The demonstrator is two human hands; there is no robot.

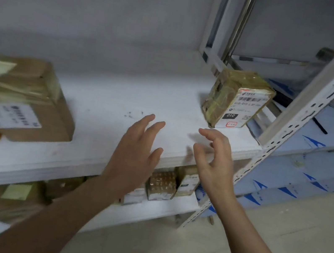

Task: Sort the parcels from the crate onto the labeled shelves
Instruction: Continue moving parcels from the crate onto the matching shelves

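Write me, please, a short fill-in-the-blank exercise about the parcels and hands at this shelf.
1. The taped parcel marked 010 sits at the ____ end of the upper shelf.
2. The large brown parcel lies at that shelf's ____ end.
3. The left hand and the right hand both hold ____.
4. The smaller parcels sit on the shelf ____ the upper one.
Missing words: right; left; nothing; below.

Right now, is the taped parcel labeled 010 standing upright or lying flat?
Upright: the taped parcel stands on end on the upper shelf, its shipping label facing the camera.
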